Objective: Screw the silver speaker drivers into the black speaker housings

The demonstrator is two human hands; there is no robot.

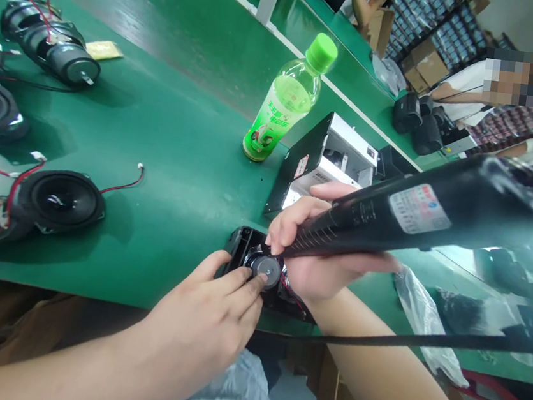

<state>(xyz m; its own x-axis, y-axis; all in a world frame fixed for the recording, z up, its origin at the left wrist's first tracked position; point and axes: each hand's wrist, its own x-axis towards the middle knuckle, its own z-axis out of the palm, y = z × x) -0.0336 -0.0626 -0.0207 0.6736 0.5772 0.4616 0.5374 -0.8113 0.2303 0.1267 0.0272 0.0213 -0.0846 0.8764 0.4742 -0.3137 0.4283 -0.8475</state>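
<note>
Your left hand (207, 321) lies flat-ish over the near table edge, not clenched, grasping nothing: index and middle fingertips (257, 280) press down on the round grey metal disc (265, 269) at the back of a speaker seated in the black plastic housing (240, 242). It looks like a pin-down hold to stop the part shifting or turning. Your right hand (318, 251) is clenched around the black electric screwdriver (419, 211) (ribbed grip, white label), thumb side up and body slanting up and to the right. The tip end points down into the housing just beside the disc; the bit itself is hidden behind your fingers, so I can't tell what it touches. The low grip near the nose prob. gives finer aim. The driver's black cable (424, 339) runs off to the right below your forearm, clear of the work. The housing sits at the very front edge of the green work table (180, 151), close to your body, so both hands reach it w/o stretching. Loose black round speaker drivers with red wires (62, 199) lie in a group to the left, well apart from the housing, and a pair of dark cylindrical parts (57, 48) lies farther back. A green-capped clear plastic drink bottle (284, 106) stands upright behind the work, near a black-and-white box unit (329, 156). A clear plastic bag (421, 314) lies to the right. Other people sit across the bench, top right, hands away from yours.
</note>
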